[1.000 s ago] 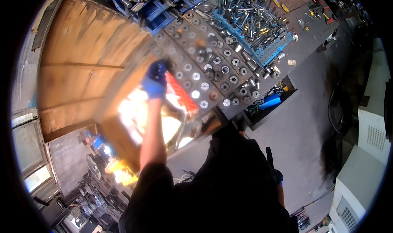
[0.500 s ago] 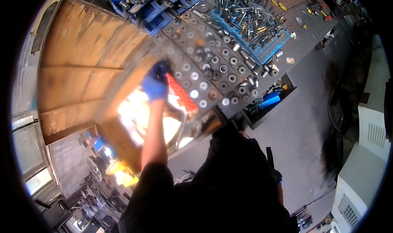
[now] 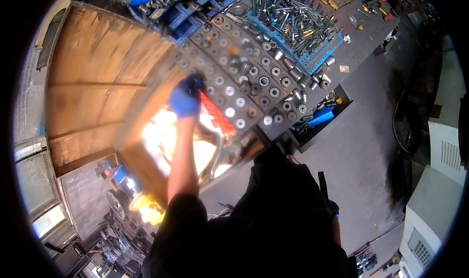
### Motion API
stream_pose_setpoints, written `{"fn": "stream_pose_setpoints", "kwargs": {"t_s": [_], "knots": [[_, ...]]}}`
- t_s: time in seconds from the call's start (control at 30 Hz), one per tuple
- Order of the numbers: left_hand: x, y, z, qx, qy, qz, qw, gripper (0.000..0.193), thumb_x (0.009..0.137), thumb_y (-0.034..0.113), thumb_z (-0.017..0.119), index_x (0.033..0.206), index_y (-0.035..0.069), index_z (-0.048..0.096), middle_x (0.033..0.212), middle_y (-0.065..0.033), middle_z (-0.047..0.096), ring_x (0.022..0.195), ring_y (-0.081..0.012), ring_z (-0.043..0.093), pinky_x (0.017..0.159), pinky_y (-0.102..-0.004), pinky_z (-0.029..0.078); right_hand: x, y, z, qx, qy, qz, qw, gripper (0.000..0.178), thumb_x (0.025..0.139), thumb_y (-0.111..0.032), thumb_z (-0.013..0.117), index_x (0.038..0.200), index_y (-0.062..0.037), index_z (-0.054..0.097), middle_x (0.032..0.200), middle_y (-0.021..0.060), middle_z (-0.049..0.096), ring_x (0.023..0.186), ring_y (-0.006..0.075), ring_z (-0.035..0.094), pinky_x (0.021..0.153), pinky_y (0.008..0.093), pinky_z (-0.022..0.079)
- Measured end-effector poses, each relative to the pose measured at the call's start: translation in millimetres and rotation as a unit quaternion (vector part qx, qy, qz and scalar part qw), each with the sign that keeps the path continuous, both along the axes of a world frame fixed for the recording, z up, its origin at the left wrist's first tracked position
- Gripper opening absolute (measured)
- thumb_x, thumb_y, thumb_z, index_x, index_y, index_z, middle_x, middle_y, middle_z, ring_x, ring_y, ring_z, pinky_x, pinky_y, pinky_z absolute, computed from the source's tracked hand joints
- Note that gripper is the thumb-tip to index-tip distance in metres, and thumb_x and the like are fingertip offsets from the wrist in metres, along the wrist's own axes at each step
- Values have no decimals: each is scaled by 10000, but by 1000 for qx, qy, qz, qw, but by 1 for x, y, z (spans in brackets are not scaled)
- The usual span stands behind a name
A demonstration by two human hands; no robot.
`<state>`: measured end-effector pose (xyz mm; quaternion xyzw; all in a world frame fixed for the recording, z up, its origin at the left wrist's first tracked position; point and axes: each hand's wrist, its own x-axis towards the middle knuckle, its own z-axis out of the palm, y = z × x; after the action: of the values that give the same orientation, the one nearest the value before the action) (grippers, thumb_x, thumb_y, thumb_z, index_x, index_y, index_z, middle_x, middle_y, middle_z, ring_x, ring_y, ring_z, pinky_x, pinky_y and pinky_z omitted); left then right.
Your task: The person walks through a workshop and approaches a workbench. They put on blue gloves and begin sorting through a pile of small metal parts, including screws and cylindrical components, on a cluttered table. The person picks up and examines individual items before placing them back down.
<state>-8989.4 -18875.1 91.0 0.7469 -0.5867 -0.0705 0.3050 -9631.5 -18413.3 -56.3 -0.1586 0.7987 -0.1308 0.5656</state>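
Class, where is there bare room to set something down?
Bench: mostly bare between the blue tray and the bench's right edge. Floor: bare right of the open drawer. Crowded: the tray and the round metal parts near the left hand.

No legible text, numbers or signs anywhere in view. Small pale card on bench: any marks too small to read.

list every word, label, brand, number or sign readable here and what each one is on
None can be read.
Small pale rectangular scrap on the dark grey workbench: too small to tell.
Round slotted metal collets: any markings too small to read.
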Motion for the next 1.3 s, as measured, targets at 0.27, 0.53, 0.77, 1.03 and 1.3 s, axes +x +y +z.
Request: {"fn": "stream_pose_setpoints", "kwargs": {"t_s": [0.27,0.53,0.77,1.03,1.3], "knots": [[0,1,6,-21,3,-4,1000,190,960,102,657,1106,98,778,975,-185,760,873,-273,741,814,-343,547,-13,8,-8,10,50,120,992,424,997,-404,639,1202,-49,748,1123,94,770,990,205,690,895,393,553],[-8,0,20,2,143,23,989,204,983,61,669,1161,68,767,1031,-78,792,920,-99,686,860,-277,530,-14,19,-18,-35,10,70,997,426,996,-423,633,1157,-47,753,1080,101,769,977,212,679,874,404,544],[-29,13,29,83,228,-71,967,218,978,-34,638,1155,24,752,1056,-49,775,939,-108,675,871,-270,539,-13,19,-14,-43,108,226,967,390,1003,-392,593,1053,-39,749,979,143,747,889,217,659,815,403,530],[-45,18,14,82,233,-77,966,232,969,176,727,1194,142,771,1076,-80,787,893,-148,728,800,-329,592,-15,26,-21,-25,12,74,997,352,1004,-359,582,988,-52,753,901,81,734,827,189,632,741,404,506],[-59,19,25,75,121,-132,981,183,973,188,676,1107,121,781,1095,-140,763,970,-300,741,871,-368,564,3,9,3,-28,-32,-25,999,319,1007,-330,593,1027,-54,753,942,66,741,867,163,635,791,374,525]]}}
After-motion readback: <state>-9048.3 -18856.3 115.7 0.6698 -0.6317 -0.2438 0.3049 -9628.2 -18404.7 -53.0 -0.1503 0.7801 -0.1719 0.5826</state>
